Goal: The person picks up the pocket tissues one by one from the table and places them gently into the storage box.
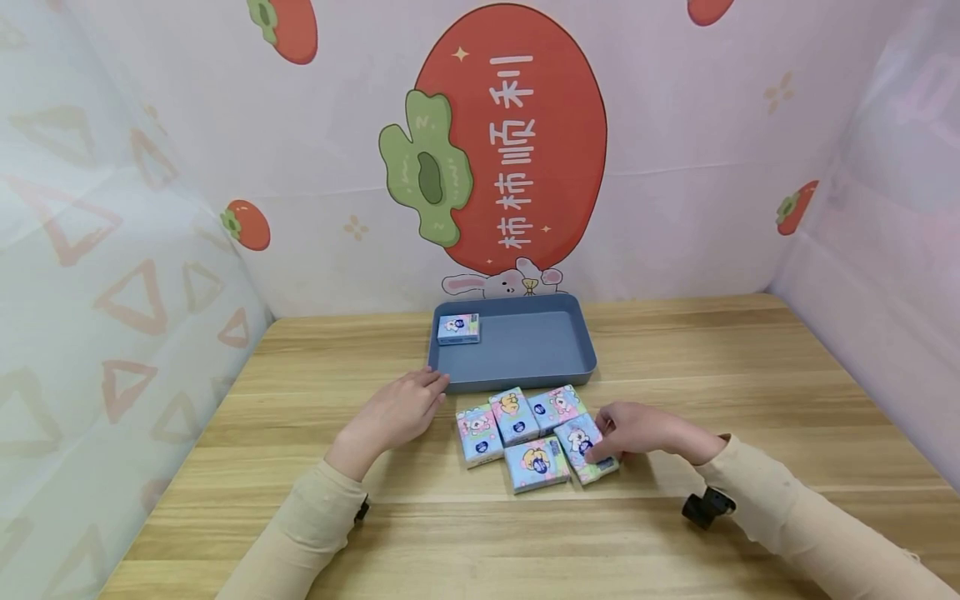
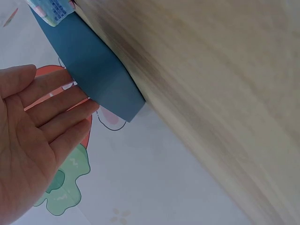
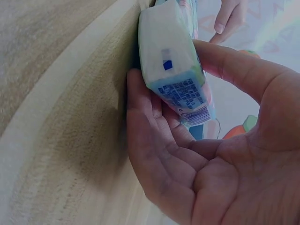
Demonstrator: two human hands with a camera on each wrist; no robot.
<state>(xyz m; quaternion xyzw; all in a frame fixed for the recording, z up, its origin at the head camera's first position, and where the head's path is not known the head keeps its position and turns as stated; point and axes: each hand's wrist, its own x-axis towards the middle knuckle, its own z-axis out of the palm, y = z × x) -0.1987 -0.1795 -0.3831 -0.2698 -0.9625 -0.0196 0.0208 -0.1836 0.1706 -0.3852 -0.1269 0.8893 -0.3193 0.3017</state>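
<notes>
My right hand grips the rightmost pocket tissue pack, thumb on top and fingers at its side. In the right wrist view, the pack's pale end and barcode face show between thumb and curled fingers, close to the wood. Several more tissue packs, blue and pink with cartoon animals, lie grouped just left of it. My left hand has its fingertips at the near left corner of a blue-grey tray. In the left wrist view its fingers are extended, with nothing in the palm.
One tissue pack lies in the tray's far left corner. The tray stands near the back edge of the wooden table, in front of a printed cloth backdrop. Cloth walls flank both sides.
</notes>
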